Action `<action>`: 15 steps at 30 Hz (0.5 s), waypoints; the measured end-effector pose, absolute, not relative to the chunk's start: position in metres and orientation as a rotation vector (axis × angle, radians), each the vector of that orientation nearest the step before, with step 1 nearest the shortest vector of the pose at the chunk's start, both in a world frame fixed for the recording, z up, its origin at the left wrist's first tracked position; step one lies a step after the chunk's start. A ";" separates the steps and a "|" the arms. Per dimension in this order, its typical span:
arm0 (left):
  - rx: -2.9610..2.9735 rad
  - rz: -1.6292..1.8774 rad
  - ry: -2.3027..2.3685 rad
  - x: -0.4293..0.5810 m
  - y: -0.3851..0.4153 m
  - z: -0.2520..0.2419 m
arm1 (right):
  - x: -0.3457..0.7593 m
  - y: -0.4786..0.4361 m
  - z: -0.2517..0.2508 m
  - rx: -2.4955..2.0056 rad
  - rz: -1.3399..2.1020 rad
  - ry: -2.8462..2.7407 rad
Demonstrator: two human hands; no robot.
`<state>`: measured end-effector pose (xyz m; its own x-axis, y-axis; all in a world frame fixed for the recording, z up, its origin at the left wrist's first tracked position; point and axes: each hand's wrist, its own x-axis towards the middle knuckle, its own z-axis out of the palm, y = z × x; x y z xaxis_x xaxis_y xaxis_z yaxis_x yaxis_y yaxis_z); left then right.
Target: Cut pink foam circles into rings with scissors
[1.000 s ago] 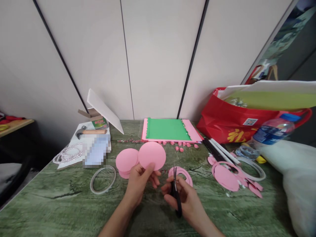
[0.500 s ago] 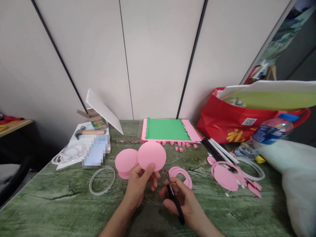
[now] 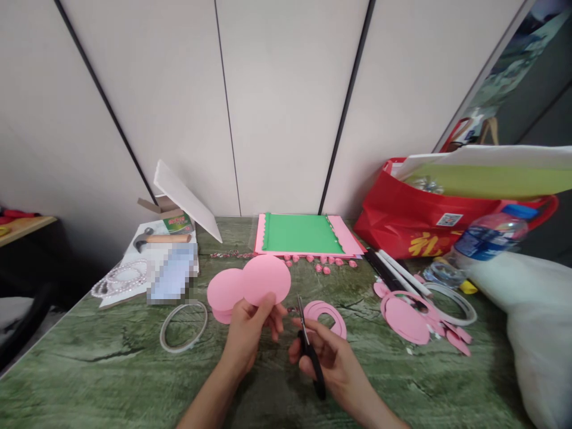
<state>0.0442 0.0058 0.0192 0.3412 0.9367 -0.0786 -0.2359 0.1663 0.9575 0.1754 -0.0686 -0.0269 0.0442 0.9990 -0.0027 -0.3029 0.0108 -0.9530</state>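
Observation:
My left hand (image 3: 250, 330) pinches the lower edge of a pink paper circle (image 3: 267, 279) and holds it upright above the green table (image 3: 111, 369). Black-handled scissors (image 3: 308, 345) are gripped in my right hand (image 3: 333, 360), blades pointing up and away, just right of the circle. A stack of pink circles (image 3: 224, 292) lies on the table behind my left hand. Pink paper rings (image 3: 328, 316) lie just beyond the scissors.
Green and pink paper sheets (image 3: 304, 233) lie at the back. A wire hoop (image 3: 184, 326), bead strings (image 3: 118, 277) and a hammer (image 3: 156, 239) sit left. Pink offcuts (image 3: 409, 316), black and white sticks (image 3: 393, 271), a tape ring (image 3: 456, 301), a water bottle (image 3: 482, 241) and a red bag (image 3: 420, 220) are right.
The pink circle has shifted slightly left and lower with my left hand. The scissors have tilted so their tips lean left toward the circle.

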 end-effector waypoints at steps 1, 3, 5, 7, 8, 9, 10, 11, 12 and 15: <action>1.067 0.979 0.836 0.045 0.005 0.020 | 0.176 -0.068 -0.027 -1.003 1.291 -0.956; 1.067 0.963 0.849 0.045 0.004 0.020 | 0.176 -0.068 -0.026 -1.007 1.265 -0.978; 1.076 0.951 0.853 0.046 0.003 0.020 | 0.177 -0.068 -0.027 -1.000 1.257 -1.008; 1.093 0.933 0.852 0.047 0.002 0.020 | 0.178 -0.068 -0.027 -1.003 1.249 -1.021; 1.100 0.926 0.851 0.047 0.002 0.020 | 0.178 -0.068 -0.028 -1.007 1.244 -1.022; 1.106 0.922 0.850 0.047 0.002 0.019 | 0.179 -0.068 -0.028 -1.012 1.240 -1.021; 1.112 0.918 0.850 0.047 0.002 0.019 | 0.179 -0.069 -0.029 -1.015 1.238 -1.020; 1.119 0.915 0.850 0.047 0.002 0.018 | 0.179 -0.069 -0.029 -1.016 1.236 -1.020; 1.130 0.910 0.851 0.047 0.002 0.018 | 0.179 -0.069 -0.029 -1.012 1.236 -1.023; 1.195 0.869 0.870 0.047 0.002 0.018 | 0.180 -0.069 -0.028 -0.983 1.249 -1.039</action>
